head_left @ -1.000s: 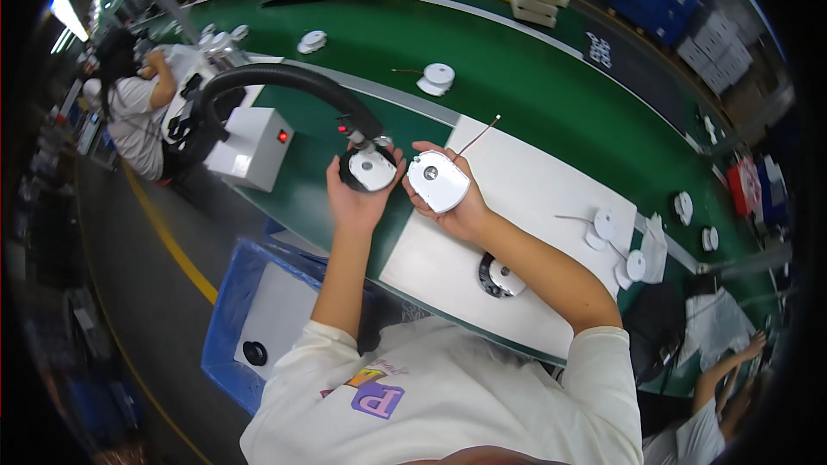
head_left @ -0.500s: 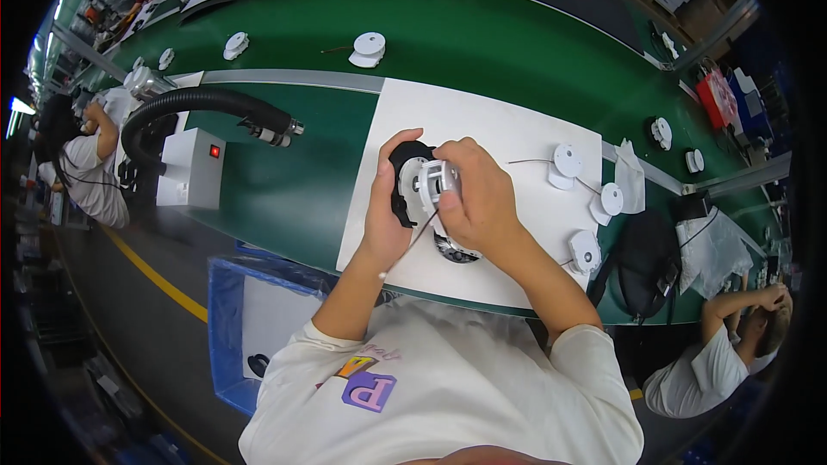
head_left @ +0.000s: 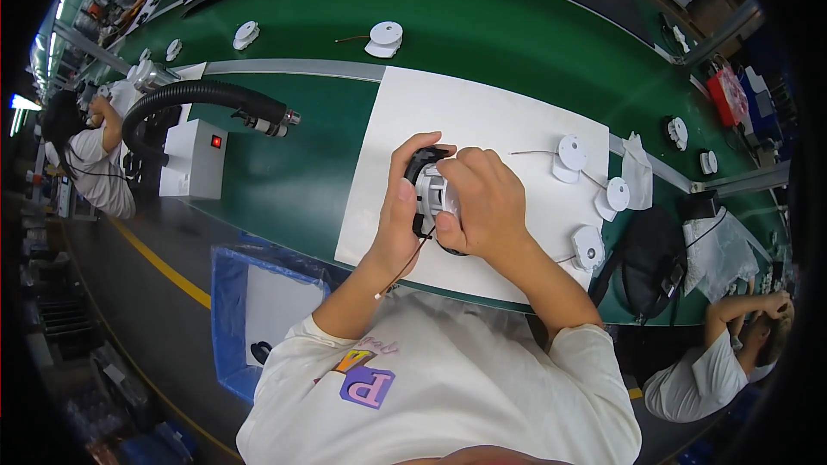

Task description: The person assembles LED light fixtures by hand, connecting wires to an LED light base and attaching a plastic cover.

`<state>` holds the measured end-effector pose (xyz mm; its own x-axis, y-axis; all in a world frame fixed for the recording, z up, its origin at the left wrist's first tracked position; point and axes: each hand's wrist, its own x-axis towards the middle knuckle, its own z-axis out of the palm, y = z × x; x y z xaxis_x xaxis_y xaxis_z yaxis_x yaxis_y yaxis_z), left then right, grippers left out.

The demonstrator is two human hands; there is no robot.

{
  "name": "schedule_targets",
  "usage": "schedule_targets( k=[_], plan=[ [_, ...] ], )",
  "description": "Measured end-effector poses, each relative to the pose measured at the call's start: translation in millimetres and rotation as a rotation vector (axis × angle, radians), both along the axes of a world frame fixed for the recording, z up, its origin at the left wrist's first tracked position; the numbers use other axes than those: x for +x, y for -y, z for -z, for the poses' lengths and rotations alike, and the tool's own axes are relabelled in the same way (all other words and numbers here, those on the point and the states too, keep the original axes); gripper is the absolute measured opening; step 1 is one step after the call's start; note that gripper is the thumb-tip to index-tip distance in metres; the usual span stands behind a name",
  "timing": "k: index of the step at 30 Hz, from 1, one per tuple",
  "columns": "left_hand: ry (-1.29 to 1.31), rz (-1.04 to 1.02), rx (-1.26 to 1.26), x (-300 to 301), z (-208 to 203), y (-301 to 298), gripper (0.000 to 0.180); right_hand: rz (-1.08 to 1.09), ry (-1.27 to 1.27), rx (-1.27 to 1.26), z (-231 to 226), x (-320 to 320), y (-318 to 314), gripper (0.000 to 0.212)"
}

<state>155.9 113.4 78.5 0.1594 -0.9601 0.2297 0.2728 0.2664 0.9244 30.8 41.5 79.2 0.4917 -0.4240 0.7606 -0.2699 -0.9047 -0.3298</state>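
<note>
Compared with half a second ago, the white wired part (head_left: pixel 432 197) sits closer against the black housing (head_left: pixel 422 161), which now shows me less of its inside; both are above the white sheet (head_left: pixel 370 207) on the green tabletop (head_left: pixel 284 176). Bold lettering stands on the purple and yellow print (head_left: pixel 367 386) of my white shirt (head_left: pixel 517 379); my left grip (head_left: pixel 398 226) is curled round the black housing's side, while my right grip (head_left: pixel 488 202) pinches the white wired part between thumb and fingers, its thin wire (head_left: pixel 403 270) trailing across my left wrist.
</note>
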Motion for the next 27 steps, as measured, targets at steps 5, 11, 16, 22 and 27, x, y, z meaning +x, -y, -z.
schedule_targets(
  k=[5,11,16,22,27],
  plan=[
    [0.021,-0.03,0.091,4,-1,-3,0.07,-0.017,-0.039,0.18,-1,5,-2,0.043],
    [-0.005,0.021,0.041,5,-6,-5,0.073,0.003,-0.148,0.067,-10,-2,-4,0.041],
    [0.042,0.038,0.028,6,-4,-9,0.072,0.018,-0.108,0.017,-8,-1,-6,0.044],
    [0.1,0.089,0.052,10,-7,-7,0.077,0.056,-0.257,0.083,-11,-6,-11,0.052],
    [-0.028,0.289,0.072,14,-9,-8,0.088,-0.25,0.054,0.09,-6,10,9,0.061]
  ],
)
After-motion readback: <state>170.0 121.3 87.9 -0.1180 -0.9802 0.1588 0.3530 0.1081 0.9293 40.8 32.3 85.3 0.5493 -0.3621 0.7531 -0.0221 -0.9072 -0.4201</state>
